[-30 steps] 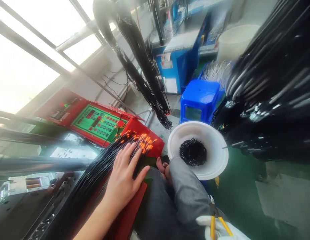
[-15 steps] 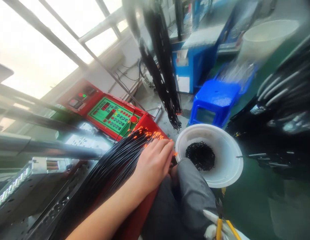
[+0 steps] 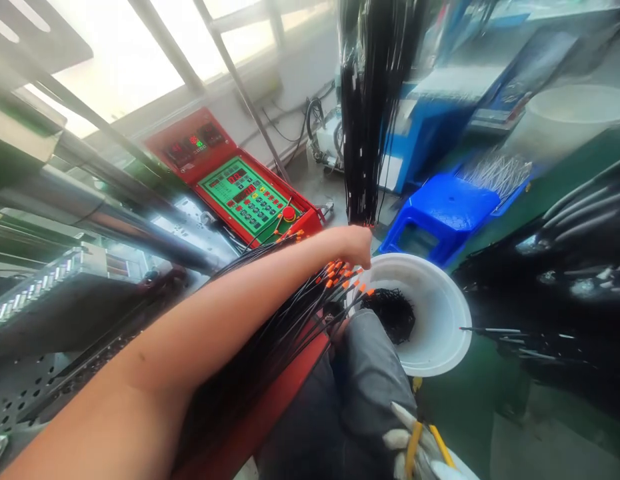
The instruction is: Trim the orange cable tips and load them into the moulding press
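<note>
My left hand [image 3: 359,245], bare, is curled at the lower end of a hanging bundle of black wires [image 3: 363,147]. Its fingers face away, so what they close on is hidden. Under my left forearm lies another bunch of black wires [image 3: 285,327] with orange tips, spread over a red surface. Low in the view, my right hand [image 3: 397,440] wears a whitish glove and holds yellow-handled pliers [image 3: 414,448], whose jaws are hard to make out against the dark trousers.
A white bucket [image 3: 445,320] with short black pieces inside stands by my knee. Beyond it is a blue stool [image 3: 440,207]. A red control box [image 3: 250,197] with a green panel stands ahead. Dark bundles [image 3: 555,293] hang at the right; metal machinery [image 3: 80,293] fills the left.
My left hand has left the orange-tipped wires on the red surface and moved forward to the hanging bundle's lower end. The view has shifted. My right hand still holds the pliers.
</note>
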### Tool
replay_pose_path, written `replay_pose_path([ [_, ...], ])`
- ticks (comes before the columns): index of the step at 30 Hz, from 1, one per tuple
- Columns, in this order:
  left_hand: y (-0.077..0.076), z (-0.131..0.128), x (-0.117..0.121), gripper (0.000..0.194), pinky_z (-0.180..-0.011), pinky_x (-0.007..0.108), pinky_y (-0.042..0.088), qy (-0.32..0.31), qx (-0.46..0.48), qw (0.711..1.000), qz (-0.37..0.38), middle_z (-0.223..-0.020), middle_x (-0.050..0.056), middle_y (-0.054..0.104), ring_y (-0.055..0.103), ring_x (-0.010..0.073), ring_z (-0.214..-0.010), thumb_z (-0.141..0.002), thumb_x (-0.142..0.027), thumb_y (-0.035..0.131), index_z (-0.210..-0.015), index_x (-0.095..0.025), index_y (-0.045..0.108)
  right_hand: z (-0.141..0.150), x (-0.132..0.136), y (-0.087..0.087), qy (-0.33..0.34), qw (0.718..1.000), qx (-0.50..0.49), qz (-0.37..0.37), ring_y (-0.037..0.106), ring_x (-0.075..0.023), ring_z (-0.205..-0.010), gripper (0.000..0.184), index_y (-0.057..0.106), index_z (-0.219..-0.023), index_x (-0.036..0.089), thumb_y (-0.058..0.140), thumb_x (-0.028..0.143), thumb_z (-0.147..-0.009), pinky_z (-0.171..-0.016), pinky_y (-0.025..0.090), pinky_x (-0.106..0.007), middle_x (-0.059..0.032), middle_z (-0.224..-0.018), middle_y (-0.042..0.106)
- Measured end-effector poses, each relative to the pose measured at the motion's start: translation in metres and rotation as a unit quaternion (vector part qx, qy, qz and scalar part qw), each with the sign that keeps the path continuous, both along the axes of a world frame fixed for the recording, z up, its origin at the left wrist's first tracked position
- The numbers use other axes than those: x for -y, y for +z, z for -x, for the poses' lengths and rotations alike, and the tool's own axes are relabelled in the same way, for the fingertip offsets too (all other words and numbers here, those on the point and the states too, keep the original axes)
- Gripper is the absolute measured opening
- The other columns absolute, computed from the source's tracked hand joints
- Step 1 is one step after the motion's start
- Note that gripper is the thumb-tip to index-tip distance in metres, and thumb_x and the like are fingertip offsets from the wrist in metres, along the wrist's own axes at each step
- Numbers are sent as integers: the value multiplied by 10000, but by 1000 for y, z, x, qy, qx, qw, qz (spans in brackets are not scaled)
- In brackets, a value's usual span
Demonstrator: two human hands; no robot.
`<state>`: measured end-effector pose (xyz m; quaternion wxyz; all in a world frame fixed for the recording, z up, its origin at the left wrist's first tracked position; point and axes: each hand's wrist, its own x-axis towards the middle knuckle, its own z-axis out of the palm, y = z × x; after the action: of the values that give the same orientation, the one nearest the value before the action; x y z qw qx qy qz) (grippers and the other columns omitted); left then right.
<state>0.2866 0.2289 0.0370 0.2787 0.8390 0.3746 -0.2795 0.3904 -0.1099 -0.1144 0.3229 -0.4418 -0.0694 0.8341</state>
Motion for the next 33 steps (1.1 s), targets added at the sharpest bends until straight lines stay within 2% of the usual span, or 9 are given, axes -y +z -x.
replay_pose_path([
  [2,-3,-3,1,201,-598,316,441,-1,-11,1000,4,-652,124,691,592,218,-576,-617,-234,658,-718,-83,744,4,-6,-6,-4,1000,-1,22,627,-250,-625,495,568,-1185,330,583,545,-739,-555,512,-415,-73,-801,648],
  [5,-3,-3,-2,164,-571,300,430,-1,3,1000,17,-624,102,686,584,208,-551,-592,-201,666,-696,-106,750,4,-9,-7,-19,998,-8,58,604,-237,-574,444,629,-1096,294,606,531,-721,-523,499,-397,-71,-734,634],
  [11,21,28,-8,187,-561,257,413,49,104,993,3,-676,48,695,579,169,-587,-641,-293,661,-743,-163,749,-3,-13,7,-128,985,-60,96,536,-114,-588,426,548,-1186,209,589,411,-813,-527,431,-247,-35,-808,596],
  [14,33,54,4,215,-478,237,388,128,177,975,34,-628,23,663,550,150,-524,-637,-307,681,-800,-180,737,-10,-34,22,-154,985,-78,23,521,-133,-614,464,475,-1264,198,554,382,-846,-544,426,-274,-39,-807,580],
  [17,38,77,25,242,-454,222,408,193,249,944,95,-644,22,650,566,146,-526,-708,-327,638,-888,-182,711,-13,-64,52,-132,987,-12,-94,523,-144,-673,523,415,-1323,211,554,379,-847,-620,449,-305,-46,-877,582],
  [22,29,100,60,257,-574,256,498,307,404,859,65,-1026,88,657,603,137,-650,-771,-348,627,-940,-162,678,4,-109,97,-50,955,196,-219,504,-126,-650,582,471,-1266,188,661,366,-746,-634,446,-269,-21,-839,580],
  [24,21,107,68,280,-597,269,504,335,441,830,72,-1087,104,631,604,144,-688,-799,-353,612,-990,-155,659,16,-120,102,-47,938,233,-253,533,-146,-706,526,510,-1219,191,657,321,-731,-676,463,-280,-24,-853,591],
  [28,8,118,77,274,-655,272,486,369,483,793,39,-884,83,648,581,151,-728,-847,-329,574,-1031,-136,637,30,-130,108,-26,905,282,-317,539,-143,-687,340,584,-1069,186,600,259,-737,-696,478,-283,-5,-796,592],
  [33,3,122,84,256,-629,261,463,370,492,785,71,-725,41,628,551,130,-636,-875,-305,540,-1055,-147,627,33,-132,119,-12,888,310,-340,558,-141,-672,288,591,-1019,186,550,207,-734,-680,494,-271,12,-753,607],
])
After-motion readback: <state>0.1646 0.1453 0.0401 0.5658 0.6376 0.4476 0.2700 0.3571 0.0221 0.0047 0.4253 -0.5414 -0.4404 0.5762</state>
